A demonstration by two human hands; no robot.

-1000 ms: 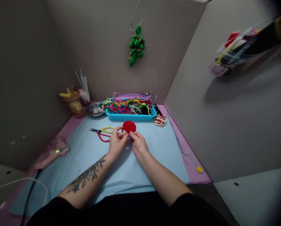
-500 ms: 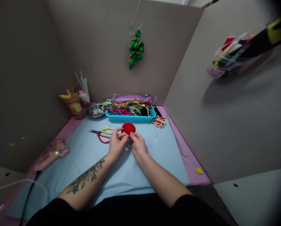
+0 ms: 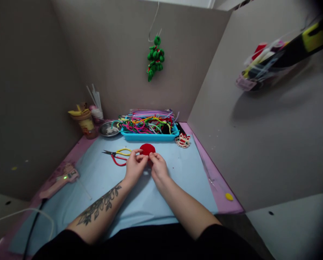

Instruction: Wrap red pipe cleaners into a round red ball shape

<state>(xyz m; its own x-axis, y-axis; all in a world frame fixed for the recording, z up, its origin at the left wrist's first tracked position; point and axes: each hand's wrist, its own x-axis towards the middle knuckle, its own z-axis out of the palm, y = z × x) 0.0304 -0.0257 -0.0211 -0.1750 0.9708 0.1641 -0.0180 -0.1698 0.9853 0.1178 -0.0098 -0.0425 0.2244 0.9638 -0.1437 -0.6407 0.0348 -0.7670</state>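
Note:
A round red fuzzy piece [image 3: 147, 148] sits just above the light blue mat [image 3: 101, 173] at the middle of the table. My left hand [image 3: 134, 167] pinches its near left edge with thumb and fingertips. My right hand [image 3: 158, 167] pinches its near right edge the same way. Both hands are closed on the piece and nearly touch each other. A pair of scissors [image 3: 117, 154] with red and yellow handles lies on the mat just left of my left hand.
A blue tray [image 3: 149, 135] of several coloured pipe cleaners stands behind the red piece. A metal dish [image 3: 109, 128], a lidded cup [image 3: 83, 121], a small red-and-white figure [image 3: 183, 140] and a pink glue gun [image 3: 60, 179] lie around. A green ornament [image 3: 155, 58] hangs above.
My hands and the red piece have barely shifted; the fingers have drawn slightly closer together on its near edge. The view has tilted a little.

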